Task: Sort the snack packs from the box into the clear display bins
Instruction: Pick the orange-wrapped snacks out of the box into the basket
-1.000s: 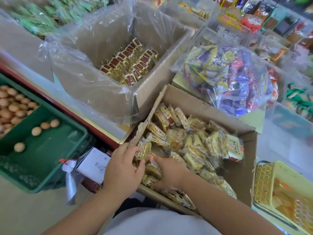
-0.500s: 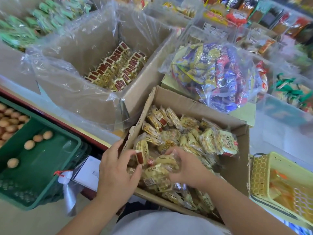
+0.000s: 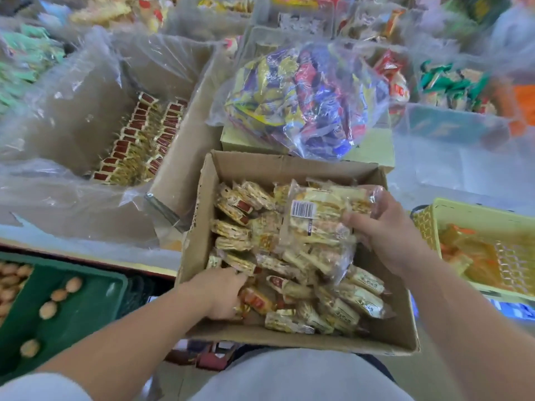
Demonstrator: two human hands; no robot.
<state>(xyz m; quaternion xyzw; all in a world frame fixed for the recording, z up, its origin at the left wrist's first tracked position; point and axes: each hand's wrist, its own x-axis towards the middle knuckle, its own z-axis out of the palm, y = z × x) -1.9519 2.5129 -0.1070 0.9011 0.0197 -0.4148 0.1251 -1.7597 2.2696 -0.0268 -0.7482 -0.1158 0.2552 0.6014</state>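
**Student:** Which items are largest in the head view?

**Tutor:** Far left stands a plastic-lined carton [image 3: 72,117] with rows of red-and-gold packs [image 3: 139,140] on its floor. In the near centre is the open cardboard box [image 3: 289,164], just in front of the person's torso and filled with loose snack packs [image 3: 240,204]. Just beyond its far wall, a clear bag of mixed sweets [image 3: 304,96] rests on a pale yellow carton [image 3: 373,146].

**Student:** And at the sides?

**Tutor:** Near left is a green crate [image 3: 86,308] holding round brown pieces [image 3: 47,309]. Near right is a yellow basket [image 3: 474,215] holding orange packets [image 3: 474,256]. The clear bins [image 3: 448,128] lie far right and along the far edge; they are blurred, so their contents are hard to read.

**Student:** Where is the task's item?

**Tutor:** A clear-wrapped bundle [image 3: 318,227] of snack packs, with a barcode label facing up, is over the right half of the cardboard box and lies on the loose packs. The right hand [image 3: 388,235] grips its right end, thumb on top and fingers curled round the far edge.

**Student:** And the other hand?

**Tutor:** The left hand [image 3: 220,296] is inside the box at its near left corner. Its fingers are tucked among the loose packs, so it cannot be told whether they grip one.
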